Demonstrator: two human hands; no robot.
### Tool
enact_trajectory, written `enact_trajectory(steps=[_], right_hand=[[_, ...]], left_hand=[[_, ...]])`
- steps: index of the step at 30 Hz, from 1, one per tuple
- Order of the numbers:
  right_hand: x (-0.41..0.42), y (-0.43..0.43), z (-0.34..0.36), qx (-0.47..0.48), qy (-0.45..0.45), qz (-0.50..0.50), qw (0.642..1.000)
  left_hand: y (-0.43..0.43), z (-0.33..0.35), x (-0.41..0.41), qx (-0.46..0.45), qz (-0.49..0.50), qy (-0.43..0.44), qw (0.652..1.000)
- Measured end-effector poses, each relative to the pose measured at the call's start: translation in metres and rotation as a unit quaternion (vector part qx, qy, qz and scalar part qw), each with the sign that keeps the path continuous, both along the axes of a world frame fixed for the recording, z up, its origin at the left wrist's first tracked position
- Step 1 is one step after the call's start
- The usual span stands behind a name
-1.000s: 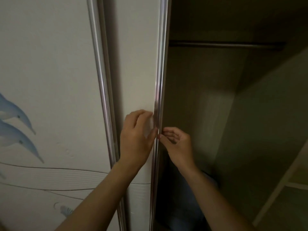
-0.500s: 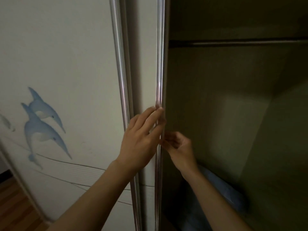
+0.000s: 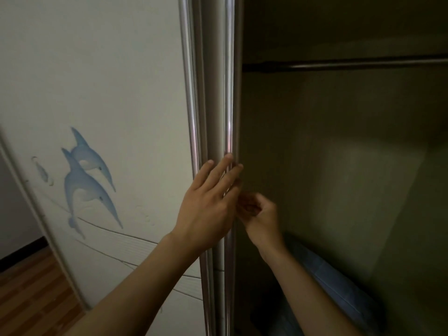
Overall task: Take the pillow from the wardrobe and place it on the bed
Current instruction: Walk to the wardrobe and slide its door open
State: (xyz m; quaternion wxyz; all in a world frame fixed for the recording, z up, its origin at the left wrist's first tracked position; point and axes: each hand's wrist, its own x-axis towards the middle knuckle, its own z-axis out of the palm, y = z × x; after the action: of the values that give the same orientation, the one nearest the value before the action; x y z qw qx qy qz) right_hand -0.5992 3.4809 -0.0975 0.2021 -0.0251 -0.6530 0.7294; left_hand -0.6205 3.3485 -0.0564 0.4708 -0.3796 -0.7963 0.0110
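Pillow (image 3: pixel 339 284), blue and soft-looking, lies low in the dark inside of the wardrobe (image 3: pixel 339 166), down to the right of the sliding door's metal edge (image 3: pixel 229 93) and partly hidden behind the right forearm. No writing or label can be read anywhere.

The metal edge is a shiny, rounded vertical strip. Just left of it runs a second strip of the same kind (image 3: pixel 188 93), the edge of the other door panel (image 3: pixel 97 81), with a narrow pale band between the two. That panel is smooth and off-white, printed with two blue dolphins (image 3: pixel 87 180) and thin curved lines below them.

The left hand (image 3: pixel 208 209) rests flat against the metal edge, fingers spread and pointing up, the fingertips reaching across the strip. The right hand (image 3: pixel 259 214) is just right of the edge, inside the opening, its fingers curled in towards the strip; whether they grip it cannot be told, since the left hand covers the spot.

Right of the edge and higher up, a dark hanging rail (image 3: pixel 351 65) crosses the wardrobe from side to side. The inner walls are plain, flat and dim. Far left of the edge, at the bottom, a patch of brown wooden floor (image 3: pixel 29 292) shows.
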Motion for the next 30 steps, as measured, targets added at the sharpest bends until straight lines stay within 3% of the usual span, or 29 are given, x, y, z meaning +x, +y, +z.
enact_trajectory(steps=[9,18,30], right_hand=[[-0.016,-0.021,-0.002,-0.027,-0.006,0.0,1.0],[-0.027,-0.036,-0.01,0.051,-0.014,-0.03,0.998],[-0.03,-0.04,-0.01,-0.063,0.002,0.021,0.998]], left_hand=[[-0.015,0.008,-0.002,-0.059,0.097,0.007,0.993],[-0.025,0.006,-0.01,-0.051,0.123,0.0,0.991],[-0.025,0.007,-0.008,-0.077,0.136,-0.004,0.988]])
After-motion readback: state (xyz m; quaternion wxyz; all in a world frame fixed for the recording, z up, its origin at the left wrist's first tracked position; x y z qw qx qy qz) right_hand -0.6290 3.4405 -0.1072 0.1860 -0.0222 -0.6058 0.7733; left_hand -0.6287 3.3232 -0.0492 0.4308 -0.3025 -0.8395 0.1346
